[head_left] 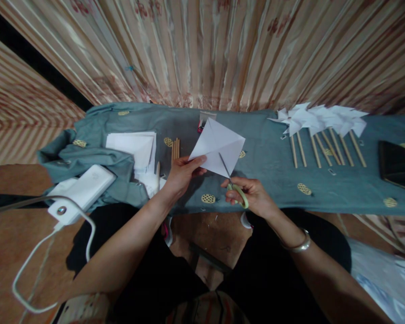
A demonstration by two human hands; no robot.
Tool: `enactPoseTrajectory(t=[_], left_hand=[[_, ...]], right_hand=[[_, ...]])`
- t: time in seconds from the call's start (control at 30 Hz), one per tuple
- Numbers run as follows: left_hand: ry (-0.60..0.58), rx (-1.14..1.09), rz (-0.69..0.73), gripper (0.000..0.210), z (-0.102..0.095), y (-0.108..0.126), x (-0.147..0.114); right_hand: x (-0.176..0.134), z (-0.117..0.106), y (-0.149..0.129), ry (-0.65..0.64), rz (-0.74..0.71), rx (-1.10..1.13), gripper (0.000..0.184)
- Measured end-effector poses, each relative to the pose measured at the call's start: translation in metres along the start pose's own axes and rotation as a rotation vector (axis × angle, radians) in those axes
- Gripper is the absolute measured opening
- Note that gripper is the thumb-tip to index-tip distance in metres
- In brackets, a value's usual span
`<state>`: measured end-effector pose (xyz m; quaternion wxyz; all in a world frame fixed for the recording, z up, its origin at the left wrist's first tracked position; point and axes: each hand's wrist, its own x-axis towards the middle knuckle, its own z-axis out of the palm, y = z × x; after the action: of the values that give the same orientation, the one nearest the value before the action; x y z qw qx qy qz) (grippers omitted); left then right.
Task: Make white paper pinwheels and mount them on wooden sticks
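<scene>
My left hand pinches the left corner of a square sheet of white paper, thumb on top. Crease lines run across the sheet, which is held above the cloth. My right hand grips a pair of scissors by their pale green handles. Their dark blade lies over the lower right part of the paper, pointing up and left toward its middle. Whether the blades are closed on the paper I cannot tell. Close to my left hand lies a small bundle of wooden sticks.
White paper pinwheels on wooden sticks lie at the back right, near a dark phone. Stacked white paper is on the left. A white power bank with cables rests at the left edge of the green cloth. A pleated curtain hangs behind.
</scene>
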<state>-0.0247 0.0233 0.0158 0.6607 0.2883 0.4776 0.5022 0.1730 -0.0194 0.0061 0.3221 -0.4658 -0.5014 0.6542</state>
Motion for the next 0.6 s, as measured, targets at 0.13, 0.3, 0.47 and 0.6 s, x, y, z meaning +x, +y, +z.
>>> enactPoseTrajectory(t=[0.13,0.3,0.47,0.6], left_hand=[[0.000,0.004,-0.005,0.019,-0.0003,-0.0011,0.0006],[0.015,0.018,-0.011,0.015,0.0002,-0.0019,0.0011],[0.002,-0.003,0.003,0.015,0.0003,-0.0022,0.0010],[-0.004,-0.009,0.005,0.018,0.0000,-0.0024,0.0014]], right_hand=[[0.0002,0.0001,-0.0002,-0.003,-0.003,0.022,0.038],[0.0001,-0.0009,0.0005,-0.017,0.000,0.010,0.037],[-0.0003,-0.0001,0.0005,-0.007,0.005,0.030,0.037],[-0.0002,0.0013,-0.0007,0.007,0.013,0.040,0.040]])
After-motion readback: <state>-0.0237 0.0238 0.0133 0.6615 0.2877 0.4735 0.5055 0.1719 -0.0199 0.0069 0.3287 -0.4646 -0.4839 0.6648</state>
